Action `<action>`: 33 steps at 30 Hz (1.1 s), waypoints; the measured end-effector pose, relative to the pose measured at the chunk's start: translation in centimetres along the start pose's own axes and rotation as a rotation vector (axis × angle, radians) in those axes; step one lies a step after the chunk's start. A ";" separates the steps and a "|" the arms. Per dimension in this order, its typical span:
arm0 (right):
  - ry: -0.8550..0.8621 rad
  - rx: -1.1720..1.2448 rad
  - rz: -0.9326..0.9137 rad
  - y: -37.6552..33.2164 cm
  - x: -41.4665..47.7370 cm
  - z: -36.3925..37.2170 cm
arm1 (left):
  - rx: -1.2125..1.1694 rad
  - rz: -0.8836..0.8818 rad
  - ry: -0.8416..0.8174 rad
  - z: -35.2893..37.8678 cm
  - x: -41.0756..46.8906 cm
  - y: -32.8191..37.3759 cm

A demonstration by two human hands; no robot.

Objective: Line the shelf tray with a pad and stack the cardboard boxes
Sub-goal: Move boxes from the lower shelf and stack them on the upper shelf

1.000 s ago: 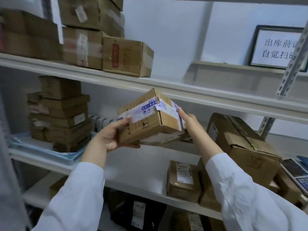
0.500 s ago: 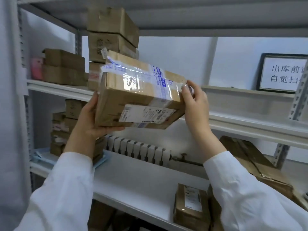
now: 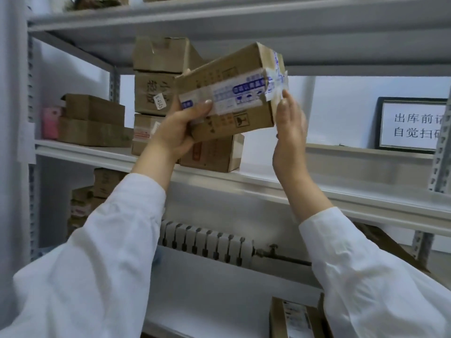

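Item: taped box (image 3: 227, 93), brown cardboard with blue-and-white printed tape round its middle. It was held aloft and tilted, right end higher, in front of the boxes on the shelf (image 3: 317, 191) and touching none of them that could be seen.

Holders: left hand (image 3: 180, 128) gripped the lower left corner, thumb curled across the taped face and fingers hidden behind. Right hand (image 3: 290, 128), somewhat blurred, lay flat against the right end with fingers straight, steadying rather than clasping.

Neighbours on the same shelf: stack of three (image 3: 158, 76) directly behind the held item; single box (image 3: 212, 152) just below it, with its top free; two low boxes (image 3: 92, 118) further left, beside a pink object (image 3: 50, 123). Framed sign (image 3: 415, 125) stood well apart to the right. Tray and pad were not made out in this view.

Step judged in hand: setting the taped box onto the single box.

Handling notes: level the box before lowering, since the tilt would land one edge first. Square its edges with the box beneath and against the stack of three. Keep the flat hand on the end until the weight had settled. The loose tape flap at the right end could snag. The shelf above left little headroom.
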State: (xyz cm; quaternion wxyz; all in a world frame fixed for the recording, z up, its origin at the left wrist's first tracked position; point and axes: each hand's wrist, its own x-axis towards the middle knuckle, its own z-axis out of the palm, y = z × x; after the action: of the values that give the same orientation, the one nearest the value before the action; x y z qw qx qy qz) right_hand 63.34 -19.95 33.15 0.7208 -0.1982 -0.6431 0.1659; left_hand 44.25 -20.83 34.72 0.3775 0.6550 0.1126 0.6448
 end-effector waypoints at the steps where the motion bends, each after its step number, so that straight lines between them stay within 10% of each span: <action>1: -0.039 -0.020 -0.010 0.3 0.2 0.4 | 0.032 0.013 0.016 0.0 0.5 0.1; 11: -0.057 0.020 0.219 4.6 3.0 4.3 | 0.386 0.075 0.434 -2.6 5.3 -2.7; 23: 0.080 -0.024 0.370 7.5 5.2 5.9 | 0.601 0.127 0.524 -6.5 6.9 -6.4; 33: -0.126 0.004 0.384 8.2 3.7 4.8 | 0.638 0.143 0.773 -6.4 7.2 -7.7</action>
State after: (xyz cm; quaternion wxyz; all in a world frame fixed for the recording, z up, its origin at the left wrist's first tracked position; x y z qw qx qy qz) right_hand 59.15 -10.67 32.69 0.6346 -0.3049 -0.6371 0.3138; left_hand 41.99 -8.72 34.51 0.0439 0.4572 0.3904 0.7979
